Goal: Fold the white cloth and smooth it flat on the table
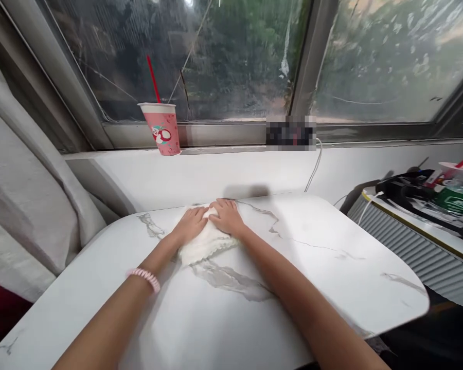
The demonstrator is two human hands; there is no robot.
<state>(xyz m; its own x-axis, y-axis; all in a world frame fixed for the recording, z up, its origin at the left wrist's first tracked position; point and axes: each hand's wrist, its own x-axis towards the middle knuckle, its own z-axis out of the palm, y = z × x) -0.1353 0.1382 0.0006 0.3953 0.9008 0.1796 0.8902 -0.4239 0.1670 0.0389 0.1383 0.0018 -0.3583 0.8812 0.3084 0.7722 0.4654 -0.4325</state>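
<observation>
On the marble table, both hands' fingers press flat on a white cloth; pink cup holds a straw.

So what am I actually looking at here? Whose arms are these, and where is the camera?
There is no machine here. These are a person's own two bare arms, seen from a camera worn on their head, which looks forward and down. That is why the arms seem to reach out from the bottom of the picture.

Both hands lie flat on a small white cloth: the left hand with a pink hair tie on its wrist, the right hand beside it, fingers touching. Nothing is gripped; the palms press down on the cloth.

The cloth lies on a white marble-patterned table. Behind it, on the window ledge, stands a pink cup with a red straw. At the right, a side unit carries dark items and a green bottle.
</observation>
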